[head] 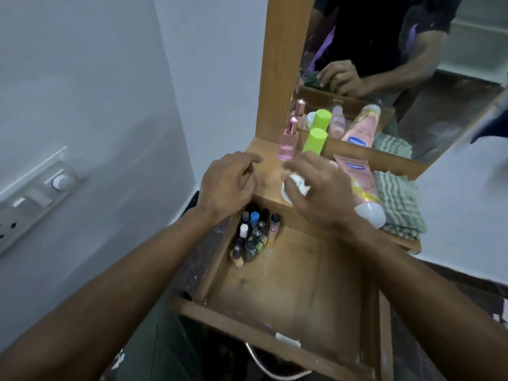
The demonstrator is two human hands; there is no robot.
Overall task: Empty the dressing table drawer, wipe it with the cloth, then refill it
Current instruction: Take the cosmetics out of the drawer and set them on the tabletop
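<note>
The wooden drawer [297, 284] is pulled out below me, its floor mostly bare. Several small bottles [251, 235] cluster in its far left corner. My left hand [228, 185] hovers over the dressing table top [268, 176] with loosely curled fingers, holding nothing. My right hand [316, 188] curls over a small white jar [295, 185] on the tabletop edge. On the top also stand a pink perfume bottle [287, 141], a green-capped container [314, 140], a pink lotion tube [360, 182] and a folded checked cloth [398, 199].
A mirror [398, 64] behind the tabletop reflects the items and a person's arm. A white wall with a switch panel [35, 193] lies to the left. The drawer's front edge [247, 328] sits close to my body.
</note>
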